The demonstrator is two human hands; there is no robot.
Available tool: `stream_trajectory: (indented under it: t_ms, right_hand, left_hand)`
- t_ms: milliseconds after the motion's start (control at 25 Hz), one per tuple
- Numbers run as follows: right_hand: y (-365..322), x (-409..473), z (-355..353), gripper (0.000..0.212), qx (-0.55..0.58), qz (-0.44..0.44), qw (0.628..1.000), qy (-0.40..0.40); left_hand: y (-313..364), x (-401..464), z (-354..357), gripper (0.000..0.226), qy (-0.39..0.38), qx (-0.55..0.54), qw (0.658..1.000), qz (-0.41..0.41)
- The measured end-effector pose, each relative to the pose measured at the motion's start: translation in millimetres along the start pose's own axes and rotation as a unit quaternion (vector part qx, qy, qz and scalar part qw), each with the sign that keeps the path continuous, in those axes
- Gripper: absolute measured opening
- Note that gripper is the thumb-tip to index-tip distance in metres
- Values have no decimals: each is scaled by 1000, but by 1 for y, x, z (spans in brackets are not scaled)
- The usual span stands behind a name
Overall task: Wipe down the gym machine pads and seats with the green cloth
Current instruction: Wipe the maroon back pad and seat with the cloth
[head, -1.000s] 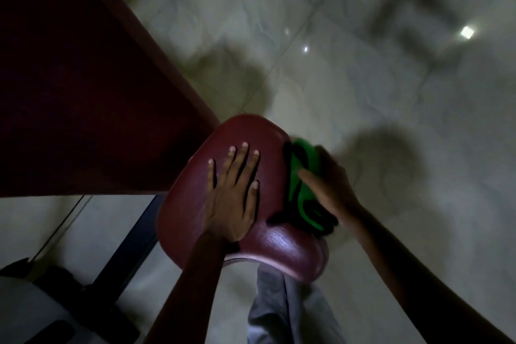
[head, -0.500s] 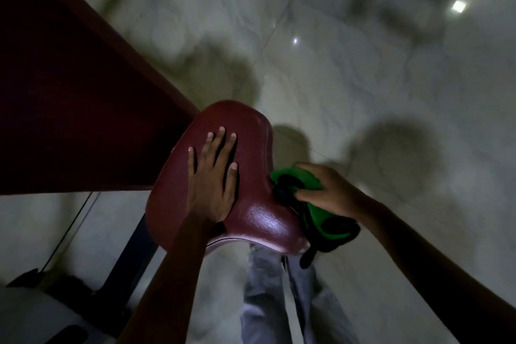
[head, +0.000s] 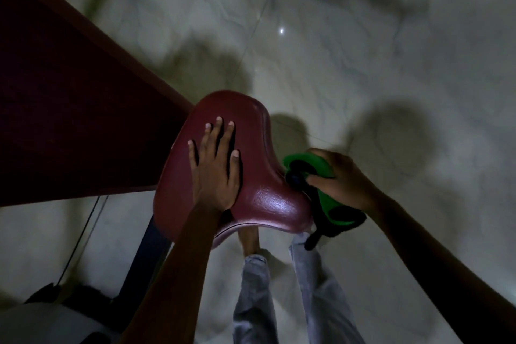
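Fingers of the left hand (head: 215, 173) lie straight and spread, flat on top of the maroon seat (head: 259, 153). Just right of the seat's right edge, the right hand (head: 339, 179) grasps the bunched green cloth (head: 324, 193), which touches that edge. A larger maroon pad (head: 69, 120) stands at far left over pale floor tiles (head: 363, 50).

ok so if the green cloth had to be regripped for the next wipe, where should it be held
Probably at the bunched upper part of the green cloth, coming from the right, away from the seat. The right hand already grips it there, and the lower end hangs loose. The left hand rests flat on the seat.
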State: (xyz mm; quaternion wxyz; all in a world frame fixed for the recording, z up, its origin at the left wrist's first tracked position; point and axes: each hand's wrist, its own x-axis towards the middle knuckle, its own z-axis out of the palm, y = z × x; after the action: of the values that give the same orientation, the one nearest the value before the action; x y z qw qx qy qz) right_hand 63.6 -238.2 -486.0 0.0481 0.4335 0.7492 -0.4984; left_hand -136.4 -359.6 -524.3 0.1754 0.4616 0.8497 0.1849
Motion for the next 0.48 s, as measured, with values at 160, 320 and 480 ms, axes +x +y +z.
stream_trajectory:
  t_ms: [160,320,480]
  right_hand:
    - [0,-32,37,32,144,54,957,248]
    - [-17,-84,86,29,247,94,887,379]
    - [-8,-56,81,35,266,143,858,416]
  left_hand:
    - [-1,0,2,56,1,5,1000,4]
    - [-2,-2,3,57,5,0,1000,9]
    - [-4,-2,4,57,6,2,1000,8]
